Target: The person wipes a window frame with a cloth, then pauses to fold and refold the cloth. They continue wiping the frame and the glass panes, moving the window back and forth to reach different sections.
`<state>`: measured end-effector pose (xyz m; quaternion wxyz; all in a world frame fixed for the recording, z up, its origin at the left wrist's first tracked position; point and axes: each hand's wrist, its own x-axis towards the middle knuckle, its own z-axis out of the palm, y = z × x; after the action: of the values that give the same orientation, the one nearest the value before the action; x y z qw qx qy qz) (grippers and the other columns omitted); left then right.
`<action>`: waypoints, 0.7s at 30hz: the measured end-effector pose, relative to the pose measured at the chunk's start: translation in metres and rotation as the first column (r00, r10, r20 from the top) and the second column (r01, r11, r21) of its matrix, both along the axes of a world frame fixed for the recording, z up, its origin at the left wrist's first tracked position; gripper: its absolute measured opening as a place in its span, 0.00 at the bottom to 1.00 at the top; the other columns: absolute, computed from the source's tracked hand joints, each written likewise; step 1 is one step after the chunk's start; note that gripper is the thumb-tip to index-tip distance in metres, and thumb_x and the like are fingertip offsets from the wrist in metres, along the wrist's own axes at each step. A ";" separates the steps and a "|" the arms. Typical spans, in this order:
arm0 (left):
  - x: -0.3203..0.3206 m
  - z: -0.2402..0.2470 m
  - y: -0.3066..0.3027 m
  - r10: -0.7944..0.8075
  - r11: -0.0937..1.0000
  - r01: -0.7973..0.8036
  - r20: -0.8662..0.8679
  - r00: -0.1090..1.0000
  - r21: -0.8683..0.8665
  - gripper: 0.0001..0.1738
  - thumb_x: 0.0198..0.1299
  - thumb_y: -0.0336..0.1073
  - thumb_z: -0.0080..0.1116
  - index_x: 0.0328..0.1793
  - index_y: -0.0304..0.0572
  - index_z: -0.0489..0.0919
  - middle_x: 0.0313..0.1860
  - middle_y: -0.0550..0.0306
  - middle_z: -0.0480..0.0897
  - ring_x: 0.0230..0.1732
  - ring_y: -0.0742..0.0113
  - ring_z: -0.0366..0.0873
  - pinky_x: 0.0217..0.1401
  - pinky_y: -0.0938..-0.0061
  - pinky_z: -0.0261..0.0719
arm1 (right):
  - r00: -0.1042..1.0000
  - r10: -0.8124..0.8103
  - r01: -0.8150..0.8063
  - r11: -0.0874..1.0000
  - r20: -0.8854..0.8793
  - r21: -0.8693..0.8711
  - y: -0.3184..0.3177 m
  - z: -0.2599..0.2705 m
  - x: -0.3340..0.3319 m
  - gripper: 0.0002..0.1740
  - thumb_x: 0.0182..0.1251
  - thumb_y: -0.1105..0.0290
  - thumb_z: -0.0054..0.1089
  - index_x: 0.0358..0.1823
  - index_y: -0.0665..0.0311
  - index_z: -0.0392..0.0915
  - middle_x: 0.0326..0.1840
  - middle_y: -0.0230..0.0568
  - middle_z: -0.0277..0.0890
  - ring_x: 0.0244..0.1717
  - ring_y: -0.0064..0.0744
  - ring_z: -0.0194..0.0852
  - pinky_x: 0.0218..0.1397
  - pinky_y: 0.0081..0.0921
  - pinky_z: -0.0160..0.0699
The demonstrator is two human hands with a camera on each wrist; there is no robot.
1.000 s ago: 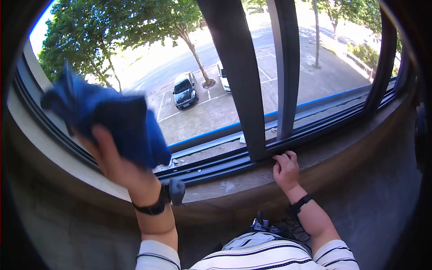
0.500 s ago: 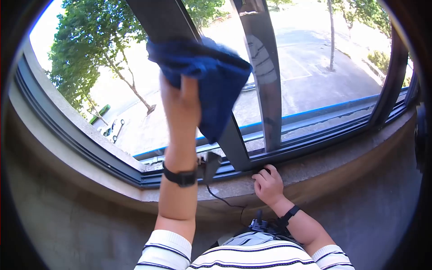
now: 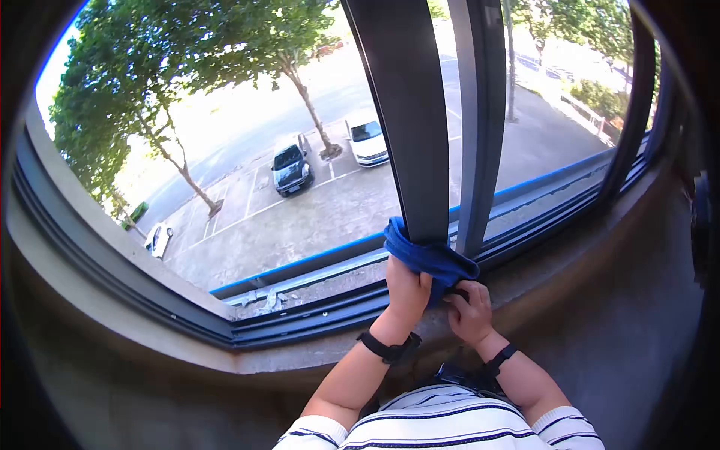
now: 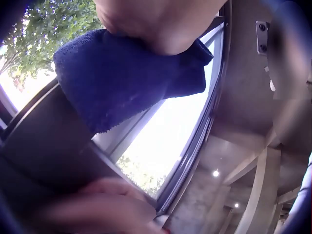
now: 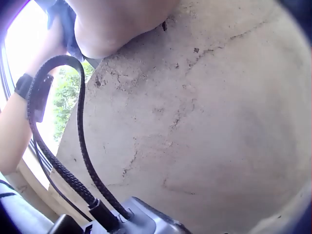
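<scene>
My left hand (image 3: 409,291) grips a blue cloth (image 3: 431,259) at the lower end of a dark window frame post (image 3: 420,112). In the head view the cloth wraps across the post's front, just above the sill. The left wrist view shows the cloth's fuzzy surface (image 4: 122,73) spread out below the hand (image 4: 156,24). Beside the cloth's lower edge, my right hand (image 3: 471,313) rests at the foot of the frame with fingers loosely bent. Its fingertips are partly hidden at the cloth.
Dark sliding tracks (image 3: 307,319) run along the concrete sill (image 3: 300,356). A second post (image 3: 480,135) stands just right of the first. Black cables (image 5: 80,107) loop near the right wrist. Parked cars (image 3: 291,166) and trees show outside, below the window.
My left hand has swept the cloth from the left across to the post, then down to its lower end, close to the right hand. The right hand stays at the frame's foot.
</scene>
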<state>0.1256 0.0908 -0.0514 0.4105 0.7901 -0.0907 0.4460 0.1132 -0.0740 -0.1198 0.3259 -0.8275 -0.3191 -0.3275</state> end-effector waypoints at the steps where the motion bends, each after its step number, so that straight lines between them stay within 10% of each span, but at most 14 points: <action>1: -0.002 0.000 -0.001 -0.038 0.998 0.036 -0.040 0.998 -0.058 0.30 0.56 0.41 0.65 0.60 0.32 0.68 0.48 0.36 0.78 0.48 0.35 0.76 0.52 0.55 0.74 | 1.000 -0.019 0.019 1.000 0.003 -0.014 -0.002 0.000 -0.001 0.12 0.44 0.75 0.61 0.34 0.58 0.82 0.46 0.41 0.71 0.49 0.46 0.71 0.56 0.39 0.71; 6: -0.008 0.003 0.004 -0.155 0.971 0.118 -0.174 0.972 -0.206 0.30 0.45 0.30 0.70 0.55 0.32 0.71 0.46 0.37 0.78 0.47 0.39 0.77 0.50 0.58 0.75 | 0.999 -0.034 0.034 0.998 0.001 -0.051 0.001 0.007 -0.005 0.11 0.45 0.75 0.59 0.33 0.58 0.81 0.40 0.40 0.71 0.45 0.45 0.71 0.51 0.40 0.71; 13: -0.018 0.005 0.018 -0.137 0.977 0.106 -0.163 0.977 -0.185 0.29 0.47 0.32 0.71 0.55 0.33 0.71 0.45 0.39 0.79 0.47 0.41 0.79 0.51 0.59 0.76 | 0.999 0.033 -0.033 0.999 -0.035 -0.026 0.002 -0.002 0.000 0.03 0.44 0.75 0.57 0.24 0.60 0.74 0.25 0.42 0.71 0.27 0.45 0.73 0.31 0.38 0.74; 21: -0.044 -0.016 0.071 -0.165 0.955 0.123 -0.142 0.976 -0.269 0.27 0.54 0.35 0.68 0.58 0.34 0.72 0.49 0.46 0.81 0.52 0.53 0.80 0.57 0.66 0.74 | 0.998 0.029 -0.032 0.998 -0.055 -0.048 0.002 -0.008 0.001 0.03 0.44 0.75 0.56 0.22 0.60 0.72 0.24 0.41 0.69 0.27 0.45 0.72 0.30 0.38 0.74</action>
<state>0.0818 0.1618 -0.0674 0.5477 0.7547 -0.0554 0.3569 0.1146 -0.0721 -0.1274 0.3191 -0.8387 -0.3306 -0.2922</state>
